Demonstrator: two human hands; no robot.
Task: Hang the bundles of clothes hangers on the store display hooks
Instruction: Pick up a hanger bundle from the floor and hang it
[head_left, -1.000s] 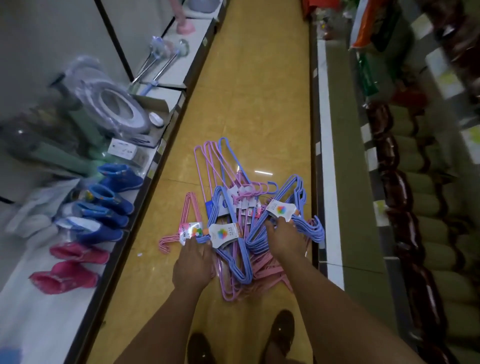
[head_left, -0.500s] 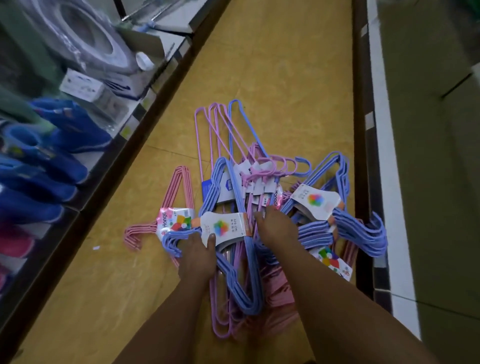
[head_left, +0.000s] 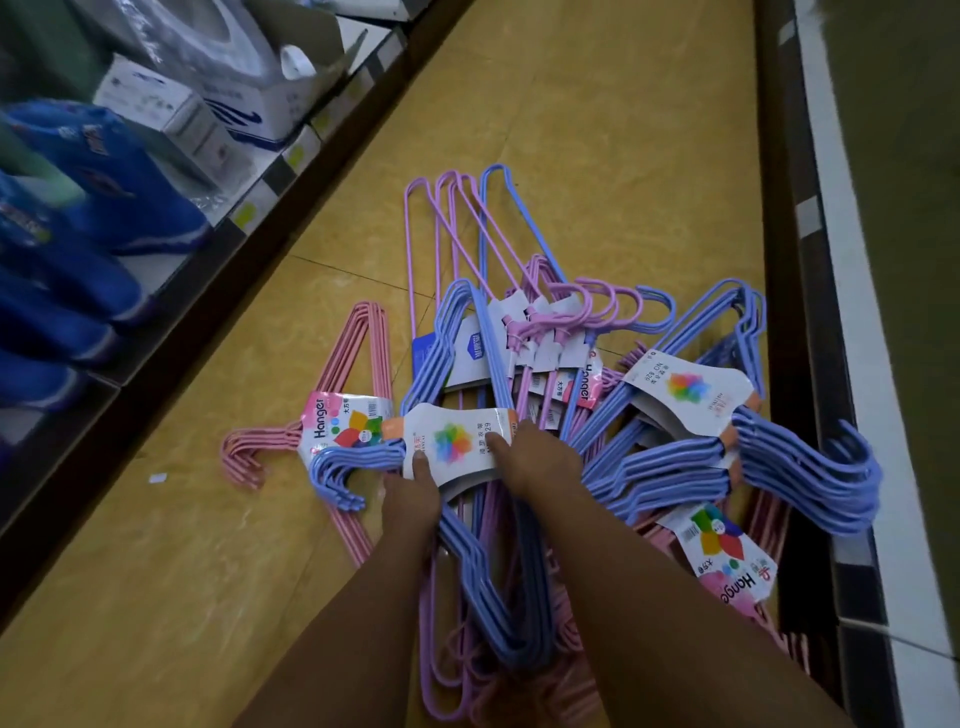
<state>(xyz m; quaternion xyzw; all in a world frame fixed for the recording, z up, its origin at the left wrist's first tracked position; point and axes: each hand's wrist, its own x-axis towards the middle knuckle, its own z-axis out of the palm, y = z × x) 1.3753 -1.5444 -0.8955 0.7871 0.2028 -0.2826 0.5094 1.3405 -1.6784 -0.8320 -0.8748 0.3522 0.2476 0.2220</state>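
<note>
Nearest, on the yellow floor (head_left: 171, 597) of the aisle: a heap of bundled clothes hangers, both forearms reaching down into it.

Left hand (head_left: 410, 501) gripping the lower edge of the white card label (head_left: 457, 447) on a blue hanger bundle (head_left: 488, 571), thumb flat on the card face, fingers curled under. Right hand (head_left: 540, 457) pinching the same card at its right end, thumb on top, remaining fingers hidden beneath. Bundle lying on top of the heap, hooks (head_left: 337, 478) pointing left, not yet clear of the floor.

Just right: a second blue bundle (head_left: 727, 457) with its own card, hooks fanned toward the dark shelf base (head_left: 810, 364). Under both, pink bundles; one pink bundle (head_left: 358, 364) apart at left with a "Hanger" label. Further out, thin lilac and blue wire hangers (head_left: 457, 234) pointing up the aisle.

Left shelf (head_left: 218, 270): blue children's boots (head_left: 119, 192), white boxes (head_left: 156, 104). No display hooks in view.

To do this step well, probably: shift grip from the paper card to the wire necks, since card may tear under the weight; lift straight up, slowly, watching for hooks snagged in neighbouring bundles; keep hooks aligned together for slipping onto a peg in one go.
</note>
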